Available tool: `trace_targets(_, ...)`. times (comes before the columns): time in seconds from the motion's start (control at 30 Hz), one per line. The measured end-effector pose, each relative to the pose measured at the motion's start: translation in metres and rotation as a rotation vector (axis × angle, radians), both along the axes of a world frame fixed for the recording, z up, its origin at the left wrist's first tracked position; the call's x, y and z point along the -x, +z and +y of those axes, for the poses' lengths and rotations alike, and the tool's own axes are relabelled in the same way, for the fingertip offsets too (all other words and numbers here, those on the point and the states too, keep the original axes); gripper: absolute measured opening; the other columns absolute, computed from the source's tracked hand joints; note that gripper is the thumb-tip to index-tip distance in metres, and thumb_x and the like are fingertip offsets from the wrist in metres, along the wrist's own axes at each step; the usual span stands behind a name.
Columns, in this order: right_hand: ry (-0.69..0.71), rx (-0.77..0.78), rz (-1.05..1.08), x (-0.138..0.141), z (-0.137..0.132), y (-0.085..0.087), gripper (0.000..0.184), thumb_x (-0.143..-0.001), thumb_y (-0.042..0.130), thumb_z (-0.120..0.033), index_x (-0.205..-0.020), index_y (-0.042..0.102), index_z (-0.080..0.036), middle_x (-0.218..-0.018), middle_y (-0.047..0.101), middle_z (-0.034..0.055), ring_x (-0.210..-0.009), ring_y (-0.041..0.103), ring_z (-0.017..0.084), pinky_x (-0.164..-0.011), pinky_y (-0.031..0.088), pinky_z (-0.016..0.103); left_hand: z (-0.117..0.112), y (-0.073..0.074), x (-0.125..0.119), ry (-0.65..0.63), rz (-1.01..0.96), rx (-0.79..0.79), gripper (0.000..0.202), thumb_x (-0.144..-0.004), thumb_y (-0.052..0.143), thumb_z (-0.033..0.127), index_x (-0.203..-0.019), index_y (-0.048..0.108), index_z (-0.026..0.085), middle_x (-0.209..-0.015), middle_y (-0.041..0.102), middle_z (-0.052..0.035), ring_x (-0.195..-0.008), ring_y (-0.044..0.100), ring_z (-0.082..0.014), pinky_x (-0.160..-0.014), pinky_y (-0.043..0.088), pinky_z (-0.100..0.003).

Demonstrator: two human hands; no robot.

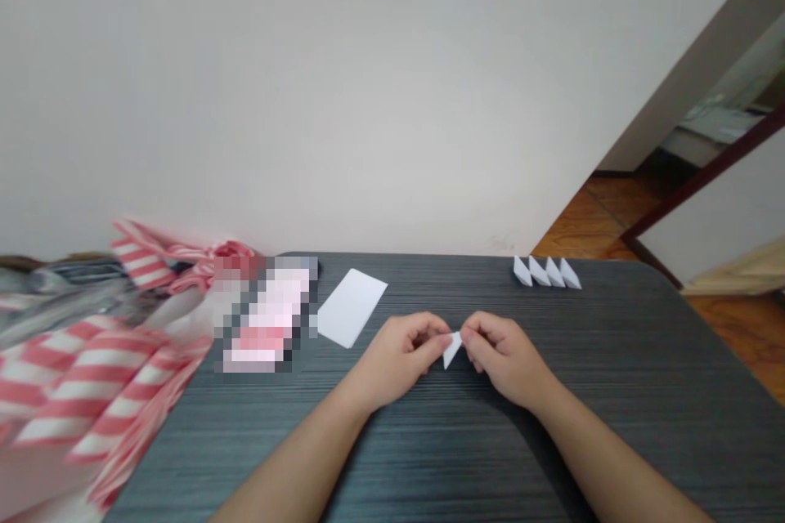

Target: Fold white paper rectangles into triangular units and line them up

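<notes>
L hand [397,357] & R hand [504,357] both raised just above table [638,392], close together at center, knuckles up. Fingers [432,328] of both hands curled, pinch narrow: holding small folded white paper piece [452,350] between them. Upper end of piece hidden in fingers; exact contact pts not visible.

Piece = narrow, pointed, approx. triangular. Tip points down-left twd person; long axis tilted, upper R to lower L. Sits above table center, betw. hands; no visible table contact.

Table: dark grey, wood-grain. Flat white paper rectangle [352,308] lies beyond L hand, angled. Row of 4 folded white paper pieces [547,271] at far edge, R of center, side by side, touching/overlapping, tips toward near R. Pixelated pink/white item [268,315] at far L, beside rectangle. Red-white striped fabric [86,384] at L, past table edge. Wood floor [592,221] beyond far R corner.
</notes>
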State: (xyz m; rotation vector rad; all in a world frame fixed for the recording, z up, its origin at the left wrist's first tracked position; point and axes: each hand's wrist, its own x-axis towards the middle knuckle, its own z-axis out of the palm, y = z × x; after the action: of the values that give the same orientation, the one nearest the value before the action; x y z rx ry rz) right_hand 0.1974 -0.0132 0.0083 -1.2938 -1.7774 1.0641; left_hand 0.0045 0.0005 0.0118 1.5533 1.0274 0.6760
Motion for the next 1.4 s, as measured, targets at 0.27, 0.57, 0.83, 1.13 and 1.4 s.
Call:
trace_targets(0.27,0.076,0.104,0.192,0.004,-0.001,-0.001,0.009,-0.091,0.053,-0.023,-0.084,0.057,-0.018,-0.069,0.062,-0.0017,-0.055,0.054,0.010,-0.056,0.043,0.022,0.001,0.006,0.000,-0.012,0.030,-0.011,0.025,-0.090,0.052,0.033,-0.079,0.067,0.016,-0.058,0.056,0.0036,-0.050,0.047,-0.0087,-0.051,0.037,-0.019)
trace_targets(0.57,0.057,0.127,0.269,0.004,-0.001,-0.009,0.002,-0.089,0.057,-0.019,-0.089,0.055,-0.019,-0.070,0.059,-0.0030,-0.057,0.056,0.010,-0.058,0.045,0.024,0.001,0.004,0.000,-0.045,-0.013,0.029,0.021,-0.089,0.054,0.031,-0.083,0.067,0.015,-0.060,0.053,0.0041,-0.053,0.047,-0.0087,-0.052,0.036,-0.019)
trace_targets(0.83,0.066,0.136,0.236,0.004,0.000,-0.008,0.004,-0.086,0.060,-0.017,-0.086,0.057,-0.019,-0.066,0.056,-0.0045,-0.055,0.055,0.010,-0.055,0.044,0.023,0.000,-0.006,-0.001,-0.039,-0.058,-0.006,0.013,-0.080,0.068,0.026,-0.076,0.064,0.014,-0.065,0.055,0.0040,-0.059,0.043,-0.0086,-0.054,0.031,-0.021)
trace_targets(1.13,0.043,0.118,0.241,0.004,0.000,-0.011,0.003,-0.087,0.059,-0.019,-0.089,0.058,-0.018,-0.070,0.059,-0.0028,-0.056,0.057,0.010,-0.055,0.046,0.023,0.000,-0.002,0.000,-0.055,-0.038,-0.029,0.015,-0.086,0.061,0.026,-0.079,0.065,0.014,-0.064,0.052,0.0037,-0.059,0.043,-0.0084,-0.054,0.031,-0.020)
trace_targets(1.4,0.070,0.011,0.185,0.001,0.001,-0.014,0.018,-0.092,0.053,-0.019,-0.108,0.061,-0.020,-0.077,0.063,-0.0001,-0.059,0.059,0.011,-0.058,0.048,0.024,0.000,-0.003,0.000,-0.053,-0.075,0.019,0.026,-0.092,0.054,0.037,-0.098,0.067,0.015,-0.070,0.059,0.0013,-0.055,0.047,-0.0078,-0.051,0.036,-0.020)
